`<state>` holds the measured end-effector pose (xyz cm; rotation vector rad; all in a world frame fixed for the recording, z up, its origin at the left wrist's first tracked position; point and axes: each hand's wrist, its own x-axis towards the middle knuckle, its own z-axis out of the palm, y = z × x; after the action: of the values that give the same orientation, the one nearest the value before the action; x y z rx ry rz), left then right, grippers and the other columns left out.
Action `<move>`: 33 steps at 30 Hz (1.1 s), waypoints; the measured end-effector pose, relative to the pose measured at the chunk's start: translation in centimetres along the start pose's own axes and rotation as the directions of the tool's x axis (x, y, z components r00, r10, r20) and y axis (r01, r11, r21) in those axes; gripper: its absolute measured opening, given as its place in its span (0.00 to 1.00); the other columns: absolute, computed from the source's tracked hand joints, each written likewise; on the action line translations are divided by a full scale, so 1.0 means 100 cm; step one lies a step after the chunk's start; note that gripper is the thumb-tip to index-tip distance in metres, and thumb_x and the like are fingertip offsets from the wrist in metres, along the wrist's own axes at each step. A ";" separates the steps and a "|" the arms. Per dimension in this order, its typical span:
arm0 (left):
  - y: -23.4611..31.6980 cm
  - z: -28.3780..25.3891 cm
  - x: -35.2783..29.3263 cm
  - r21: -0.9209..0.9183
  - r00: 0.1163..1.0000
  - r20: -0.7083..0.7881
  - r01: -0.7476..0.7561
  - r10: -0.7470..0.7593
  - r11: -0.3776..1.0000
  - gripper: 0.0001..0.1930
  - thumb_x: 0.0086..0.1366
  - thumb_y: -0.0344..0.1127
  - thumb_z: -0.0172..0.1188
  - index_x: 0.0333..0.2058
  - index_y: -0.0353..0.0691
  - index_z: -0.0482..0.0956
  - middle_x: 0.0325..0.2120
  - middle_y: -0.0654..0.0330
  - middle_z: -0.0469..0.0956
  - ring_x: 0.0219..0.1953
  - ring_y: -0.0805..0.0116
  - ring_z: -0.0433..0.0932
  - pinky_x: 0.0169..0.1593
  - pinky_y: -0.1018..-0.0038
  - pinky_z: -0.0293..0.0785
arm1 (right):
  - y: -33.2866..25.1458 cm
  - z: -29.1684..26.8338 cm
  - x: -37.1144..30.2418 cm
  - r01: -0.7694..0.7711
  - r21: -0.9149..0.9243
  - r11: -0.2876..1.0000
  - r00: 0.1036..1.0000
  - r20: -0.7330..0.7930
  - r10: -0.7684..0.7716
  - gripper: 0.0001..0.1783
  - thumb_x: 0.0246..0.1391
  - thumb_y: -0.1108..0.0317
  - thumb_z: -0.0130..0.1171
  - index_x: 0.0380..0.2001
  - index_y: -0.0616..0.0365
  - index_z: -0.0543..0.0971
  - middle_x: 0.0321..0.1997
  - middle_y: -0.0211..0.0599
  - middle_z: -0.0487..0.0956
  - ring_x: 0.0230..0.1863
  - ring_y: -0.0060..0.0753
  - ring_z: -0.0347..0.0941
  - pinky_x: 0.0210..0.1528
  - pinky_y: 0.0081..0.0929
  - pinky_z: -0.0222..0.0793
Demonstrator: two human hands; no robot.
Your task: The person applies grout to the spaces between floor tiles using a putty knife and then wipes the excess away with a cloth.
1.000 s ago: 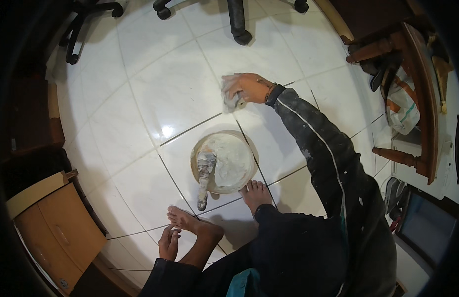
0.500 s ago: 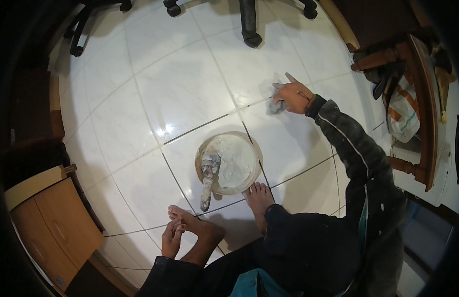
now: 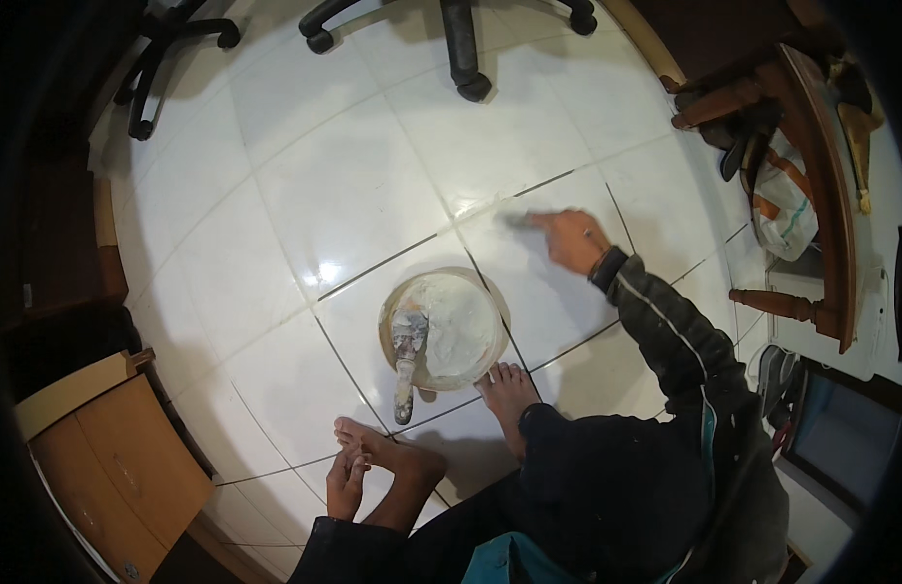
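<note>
While your right hand (image 3: 573, 240) grips a blurred grey rag (image 3: 514, 220) at the floor (image 3: 324, 185), your left hand (image 3: 346, 482), fingers loosely apart, hangs by one foot (image 3: 373, 445); a bucket (image 3: 449, 383) holding a scraper (image 3: 406, 355) stands between them, a chair base (image 3: 460, 44) beyond.

- The bowl (image 3: 386, 336) sits on the tile floor (image 3: 334, 195), just before the right foot (image 3: 509, 397), with paste (image 3: 460, 326) in it.
- The scraper (image 3: 407, 355) rests in the bowl's left side, its handle over the near rim.
- The right hand (image 3: 572, 241), a wad (image 3: 512, 220) at its fingertips, is beyond and right of the bowl.
- The left hand (image 3: 346, 484) is beside the left foot (image 3: 381, 447).
- Far ahead stands a chair base (image 3: 460, 49); left, a cabinet (image 3: 129, 467); right, a table (image 3: 830, 195).
</note>
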<state>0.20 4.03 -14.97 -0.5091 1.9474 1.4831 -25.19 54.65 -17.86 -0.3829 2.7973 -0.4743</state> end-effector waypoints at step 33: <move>-0.005 -0.013 0.006 0.077 0.993 0.016 0.116 -0.117 0.990 0.17 0.71 0.34 0.49 0.54 0.30 0.67 0.41 0.52 0.77 0.43 0.65 0.78 0.44 0.70 0.78 | 0.100 -0.031 0.000 -0.399 -0.148 0.905 0.909 -0.197 0.368 0.21 0.41 0.75 0.55 0.43 0.52 0.79 0.32 0.46 0.82 0.35 0.51 0.79 0.39 0.43 0.75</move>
<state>-0.28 2.68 -15.55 -0.5617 1.9168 1.3312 -28.29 64.57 -18.61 0.1875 2.9812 -0.1594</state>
